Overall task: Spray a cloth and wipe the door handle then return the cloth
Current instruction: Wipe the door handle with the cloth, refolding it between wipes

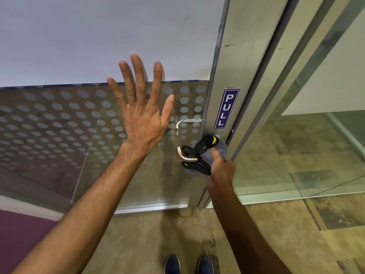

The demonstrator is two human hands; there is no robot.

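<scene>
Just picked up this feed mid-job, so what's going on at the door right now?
A person is wiping the door handle. The right hand presses a grey cloth with black and yellow cord around the handle, just below the PULL sign. The left hand is spread open and flat against the glass door. No spray bottle is in view.

A glossy, polished metal handle (184, 156) is seen at centre; brushed matt metal frame (233, 66); soft grey cloth (221, 148); dotted frosted glass (59, 119).

Blue PULL sign (227, 108) on frame; dark shoes (172, 264) below
</scene>
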